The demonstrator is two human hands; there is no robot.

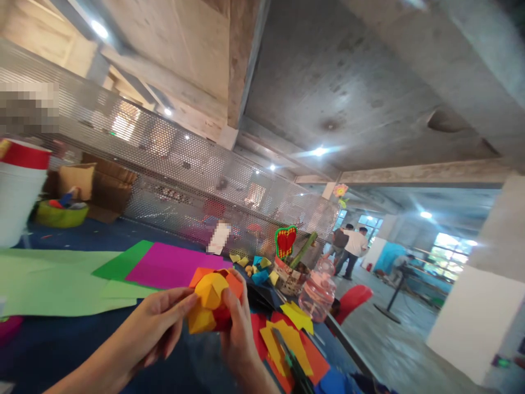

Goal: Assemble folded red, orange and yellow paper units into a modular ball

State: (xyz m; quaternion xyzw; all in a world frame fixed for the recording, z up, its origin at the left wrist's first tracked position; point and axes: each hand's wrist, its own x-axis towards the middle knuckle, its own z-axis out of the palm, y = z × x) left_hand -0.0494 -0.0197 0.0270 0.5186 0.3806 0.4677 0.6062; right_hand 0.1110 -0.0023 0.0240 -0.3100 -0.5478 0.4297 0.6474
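Both of my hands hold a folded paper ball (211,303) of yellow, orange and red pieces, just above a dark blue table (102,339). My left hand (153,328) pinches its left side with the fingertips. My right hand (238,331) wraps round its right side, thumb on the red part. Sheets of magenta paper (168,265) and green paper (53,284) lie flat behind the ball.
Yellow and red paper scraps (287,342) and scissors (293,364) lie to the right. A clear pink jar (318,293), a small basket (289,276) with a red heart, and folded paper pieces (254,265) stand behind. A white bucket (18,191) stands far left. Two people (348,246) stand far off.
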